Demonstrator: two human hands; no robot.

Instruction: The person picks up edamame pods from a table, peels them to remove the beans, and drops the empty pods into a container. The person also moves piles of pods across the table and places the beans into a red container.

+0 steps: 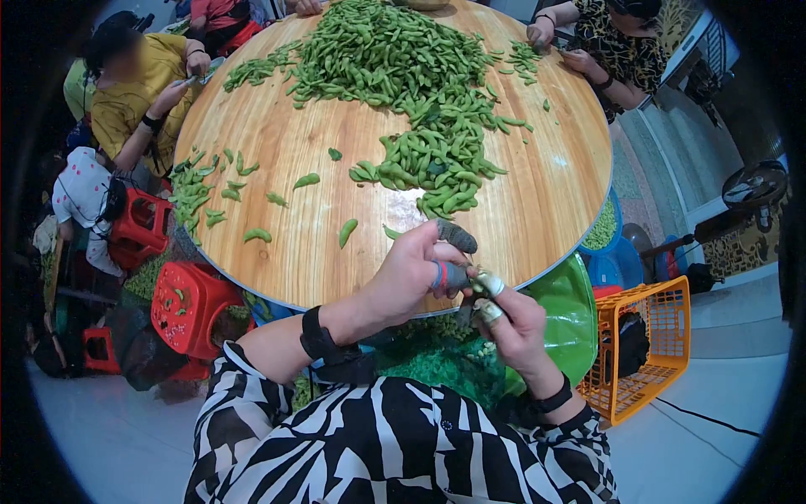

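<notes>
My left hand (pixel 418 267), with dark fabric covers on its thumb and fingers, is closed in a pinch just past the table's near edge. Facing it, my right hand (pixel 512 323) is closed too, with pale wraps on its thumb and finger. Between the fingertips of both is an edamame pod (pixel 478 287), mostly hidden. A spread of green edamame pods (pixel 441 155) lies on the round wooden table (pixel 311 227) beyond my hands, joining a large heap (pixel 386 55). Below my hands, shelled beans (pixel 483 349) show against green netting.
A person in yellow (pixel 138 80) sits at the left, another in patterned black (pixel 617 46) at the right; both handle pods. Red stools (pixel 189 307) stand at left. A green bag (pixel 562 323), an orange crate (pixel 646 344) and a blue tub (pixel 617 270) are at right.
</notes>
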